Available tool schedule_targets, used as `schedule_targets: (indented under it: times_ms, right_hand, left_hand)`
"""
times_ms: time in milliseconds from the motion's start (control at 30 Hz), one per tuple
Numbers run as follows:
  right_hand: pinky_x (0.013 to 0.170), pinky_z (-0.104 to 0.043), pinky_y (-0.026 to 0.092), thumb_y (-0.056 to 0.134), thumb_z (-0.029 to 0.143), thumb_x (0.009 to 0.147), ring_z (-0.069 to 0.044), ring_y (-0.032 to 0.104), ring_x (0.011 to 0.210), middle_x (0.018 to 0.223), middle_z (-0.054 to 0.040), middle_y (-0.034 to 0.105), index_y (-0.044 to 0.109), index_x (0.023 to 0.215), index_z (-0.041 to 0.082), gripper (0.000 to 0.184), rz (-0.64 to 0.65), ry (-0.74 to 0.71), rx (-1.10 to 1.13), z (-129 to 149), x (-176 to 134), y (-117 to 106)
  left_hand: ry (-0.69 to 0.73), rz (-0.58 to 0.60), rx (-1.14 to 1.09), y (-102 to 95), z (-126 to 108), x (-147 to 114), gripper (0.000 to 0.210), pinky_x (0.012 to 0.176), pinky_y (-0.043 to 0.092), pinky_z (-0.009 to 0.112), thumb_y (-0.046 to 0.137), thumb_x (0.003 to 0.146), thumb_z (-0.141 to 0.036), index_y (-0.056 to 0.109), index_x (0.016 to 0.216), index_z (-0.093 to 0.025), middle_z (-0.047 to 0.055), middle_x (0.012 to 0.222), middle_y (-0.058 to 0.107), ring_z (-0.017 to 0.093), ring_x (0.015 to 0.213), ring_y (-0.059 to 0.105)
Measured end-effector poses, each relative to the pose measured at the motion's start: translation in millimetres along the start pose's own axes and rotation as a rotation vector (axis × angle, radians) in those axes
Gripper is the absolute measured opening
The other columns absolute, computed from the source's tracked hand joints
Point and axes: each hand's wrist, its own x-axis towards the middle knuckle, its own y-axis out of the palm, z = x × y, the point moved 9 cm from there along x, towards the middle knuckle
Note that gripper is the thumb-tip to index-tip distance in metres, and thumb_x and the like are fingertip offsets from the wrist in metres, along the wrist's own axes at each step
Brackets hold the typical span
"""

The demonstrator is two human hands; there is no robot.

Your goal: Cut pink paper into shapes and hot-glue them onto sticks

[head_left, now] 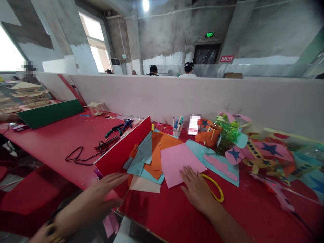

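Observation:
My right hand lies with fingers stretched over the lower edge of a pink paper sheet. Beside that hand is a yellow loop handle, like that of scissors; its other end is hidden under the hand. Near the table's front edge, my left hand is held out, slightly blurred, fingers extended and nothing visibly in it. A bit of pink shows beneath it, and pink paper scraps are below the edge. Orange paper, grey-blue paper and a cream piece lie overlapped left of the pink sheet.
A low red divider stands left of the papers, with pliers and a black cord beyond. A pen cup stands at the back. Decorated bottle planes and a pink glue gun are at right.

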Motion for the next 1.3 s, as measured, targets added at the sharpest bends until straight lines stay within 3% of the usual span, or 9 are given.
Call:
schedule_targets:
  times_ms: [100,167,367,567,733,967,1067,1167,1300]
  right_hand:
    - [0.107,-0.053,0.022,0.041,0.029,0.088,-0.029,0.03,0.134,0.145,-0.0081,0.038,0.042,0.137,0.022,0.049,-0.001,-0.016,-0.019,13,10,3]
    - [0.104,-0.051,0.029,0.041,0.027,0.089,-0.029,0.039,0.128,0.139,-0.0097,0.047,0.048,0.132,0.02,0.044,-0.04,-0.03,-0.054,18,14,4]
    - [0.09,-0.039,0.045,0.043,0.006,0.083,-0.026,0.061,0.104,0.113,-0.0124,0.067,0.06,0.119,0.014,0.04,-0.14,-0.135,-0.186,27,6,0]
    - [0.06,-0.026,0.045,0.039,0.018,0.089,-0.019,0.068,0.068,0.08,-0.0056,0.074,0.063,0.112,0.021,0.033,-0.293,0.162,-0.01,-4,7,-45]
    - [0.059,-0.026,0.04,0.039,0.023,0.09,-0.019,0.067,0.068,0.078,-0.0051,0.073,0.061,0.113,0.023,0.032,-0.362,0.171,0.083,32,39,-69]
    - [0.068,-0.025,0.044,0.049,0.039,0.086,-0.02,0.067,0.081,0.088,-0.0042,0.073,0.064,0.105,0.024,0.029,-0.221,-0.033,0.167,109,96,-55]
    - [0.088,-0.028,0.042,0.043,0.044,0.088,-0.022,0.057,0.108,0.119,-0.0112,0.063,0.053,0.124,0.016,0.047,-0.276,0.09,0.227,79,97,-46]
    - [0.103,-0.035,0.03,0.042,0.048,0.088,-0.029,0.038,0.129,0.137,-0.0219,0.045,0.04,0.135,0.003,0.066,-0.217,0.312,0.228,34,94,-22]
    - [0.105,-0.047,0.022,0.043,0.054,0.086,-0.037,0.022,0.135,0.145,-0.0245,0.031,0.032,0.141,0.006,0.074,-0.116,0.412,0.206,19,100,7]
  left_hand:
    - [0.127,0.127,-0.008,25.5,-54,73,0.062,0.107,0.032,0.037,0.045,0.086,-0.049,0.03,0.141,-0.025,0.005,0.144,0.036,0.025,0.131,0.035]
    - [0.105,0.137,0.032,50.8,-67,110,0.07,0.107,0.029,0.043,0.052,0.081,-0.05,0.031,0.141,-0.02,0.012,0.144,0.034,0.029,0.133,0.029]
    - [0.08,0.109,0.087,100.4,-55,134,0.056,0.1,0.035,0.048,0.053,0.081,-0.05,0.044,0.132,-0.028,0.012,0.139,0.038,0.034,0.128,0.034]
    - [0.058,0.085,0.022,90.5,-20,113,0.056,0.106,0.03,0.043,0.048,0.084,-0.05,0.044,0.133,-0.025,0.011,0.138,0.042,0.03,0.132,0.032]
    - [0.061,0.057,-0.057,83.2,-5,103,0.044,0.109,0.027,0.045,0.052,0.084,-0.036,0.052,0.127,-0.026,0.008,0.139,0.043,0.027,0.133,0.032]
    - [0.034,-0.032,-0.129,54.2,9,90,0.033,0.098,0.041,0.035,0.041,0.089,-0.03,0.062,0.113,-0.021,0.007,0.121,0.06,0.022,0.115,0.053]
    - [-0.028,-0.152,-0.126,29.3,17,87,0.034,0.088,0.047,0.033,0.035,0.092,-0.034,0.065,0.102,-0.021,0.006,0.106,0.067,0.019,0.097,0.062]
    - [0.027,-0.27,-0.084,17.3,6,96,0.036,0.098,0.041,0.036,0.037,0.091,-0.038,0.061,0.111,-0.02,0.008,0.116,0.062,0.022,0.112,0.054]
    - [0.108,-0.118,-0.021,56.7,-13,123,0.043,0.106,0.032,0.043,0.038,0.09,-0.04,0.05,0.127,-0.021,0.01,0.141,0.04,0.025,0.127,0.041]
